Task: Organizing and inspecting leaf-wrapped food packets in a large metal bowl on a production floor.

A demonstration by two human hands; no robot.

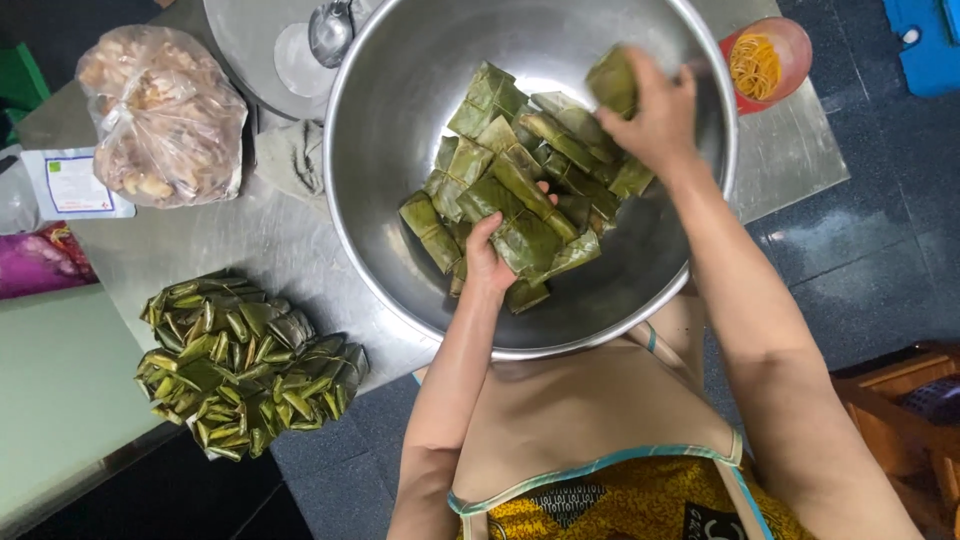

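Both hands are working inside the big steel bowl (400, 120) mid-frame. The right hand (655, 110) is closing its fingers around one leaf-wrapped parcel (612, 80) at the upper right, lifted clear. The left hand (487, 262) is curling onto another parcel (528, 242) in the heap, probably steadying it. Bundled parcels (245, 365) are sitting lower left.

Steel table (270, 250), brushed surface, runs from 9 o'clock to 2 o'clock. Directly on it: large steel bowl (400, 150) at centre, overhanging the near edge. Bundled stack of leaf-wrapped parcels (240, 365) at 8 o'clock, at the table edge. Clear plastic bag of pale pieces (160, 115) at 10 o'clock. Grey cloth (295, 158) just beside the bowl's rim at 10 o'clock. Round metal tray (250, 40) at 11 o'clock, partly behind the bowl. Red cup of rubber bands (765, 60) at 2 o'clock.
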